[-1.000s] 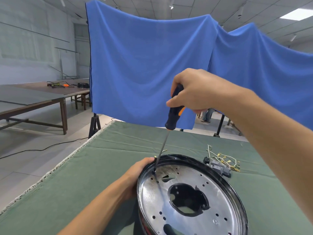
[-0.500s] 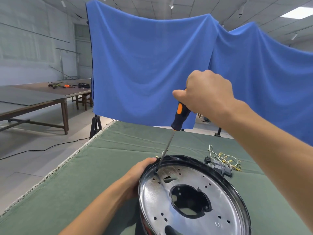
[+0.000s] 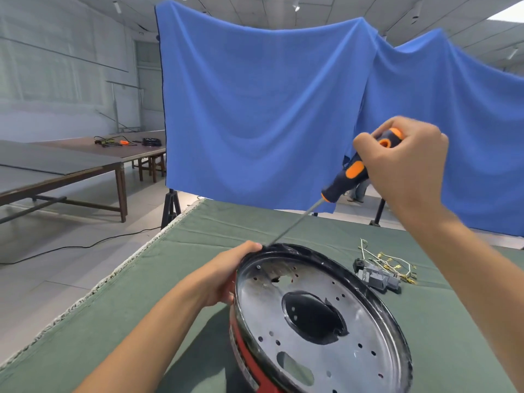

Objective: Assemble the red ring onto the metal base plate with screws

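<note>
Red ring (image 3: 249,361) sits under the round metal base plate (image 3: 317,321), showing only as a red band along the plate's lower left edge; the two rest together, tilted, on the green cloth (image 3: 119,316) that covers the table, toward the near right of it. The plate's shiny face is dotted with small holes and has a large dark opening near its middle, and a black rim runs round its edge. One screw (image 3: 258,267) shows as a small head near the plate's upper left edge. The left hand (image 3: 226,275) grips the plate's left rim, fingers curled over the top edge and thumb down the side. The right hand (image 3: 408,165) is raised above and to the right of the plate, fingers wrapped round the black-and-orange handle of a screwdriver (image 3: 344,181). Its thin shaft slants down to the left, and the tip lies at the plate's top rim, right beside the left hand's fingertips; whether it touches the rim cannot be told. Just beyond the plate on the right, a bundle of wires with grey connectors (image 3: 380,275) lies on the cloth. A blue sheet (image 3: 255,109) hangs behind the table.
</note>
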{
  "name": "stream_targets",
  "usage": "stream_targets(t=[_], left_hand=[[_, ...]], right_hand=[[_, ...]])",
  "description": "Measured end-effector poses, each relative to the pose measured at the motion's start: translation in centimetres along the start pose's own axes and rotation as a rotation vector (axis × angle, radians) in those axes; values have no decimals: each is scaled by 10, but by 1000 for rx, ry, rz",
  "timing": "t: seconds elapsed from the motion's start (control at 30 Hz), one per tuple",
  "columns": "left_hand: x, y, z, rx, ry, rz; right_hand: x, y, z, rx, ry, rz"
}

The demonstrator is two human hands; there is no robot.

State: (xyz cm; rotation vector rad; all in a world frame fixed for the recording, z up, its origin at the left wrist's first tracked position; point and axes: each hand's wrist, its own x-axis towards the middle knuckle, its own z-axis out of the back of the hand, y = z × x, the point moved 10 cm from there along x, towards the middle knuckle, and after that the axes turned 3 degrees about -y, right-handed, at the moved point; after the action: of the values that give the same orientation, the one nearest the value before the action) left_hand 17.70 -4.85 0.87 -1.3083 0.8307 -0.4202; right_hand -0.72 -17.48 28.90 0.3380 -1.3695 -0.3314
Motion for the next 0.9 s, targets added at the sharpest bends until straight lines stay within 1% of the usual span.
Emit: stream_targets(t=[0.07, 0.17, 0.23, 0.27, 0.37, 0.43, 0.47, 0.53, 0.6, 0.67, 0.73, 0.83, 0.9], left_hand=[[1, 3, -1, -61, 19, -8], [1, 3, 0, -47, 51, 8], [-1, 1, 2, -16, 75, 40], [-2, 1, 5, 2, 74, 56], [-5, 0, 19, 115, 27, 72], [-6, -1, 29, 259, -48, 57], [-6, -3, 33, 342, -91, 47], [-4, -6, 41, 522, -175, 15], [-2, -9, 45, 651, -235, -11], [1, -9, 48, 738, -265, -15], [6, -10, 50, 815, -293, -18], [15, -14, 52, 905, -354, -39], [21, -17, 53, 955, -378, -53]], right_hand=[[4, 5, 3, 64, -30, 16], [3, -9, 5, 125, -70, -59], [-6, -35, 0, 185, -67, -199], [-14, -53, -5, 242, -32, -313], [-58, -105, -41, 516, 192, -765], [-103, -122, -68, 684, 387, -1057], [-126, -126, -77, 745, 480, -1174], [-162, -130, -89, 839, 607, -1356], [-188, -127, -97, 931, 710, -1480], [-203, -124, -102, 985, 798, -1530], [-207, -123, -107, 1036, 836, -1517], [-191, -123, -114, 1096, 819, -1394], [-178, -126, -117, 1030, 811, -1265]])
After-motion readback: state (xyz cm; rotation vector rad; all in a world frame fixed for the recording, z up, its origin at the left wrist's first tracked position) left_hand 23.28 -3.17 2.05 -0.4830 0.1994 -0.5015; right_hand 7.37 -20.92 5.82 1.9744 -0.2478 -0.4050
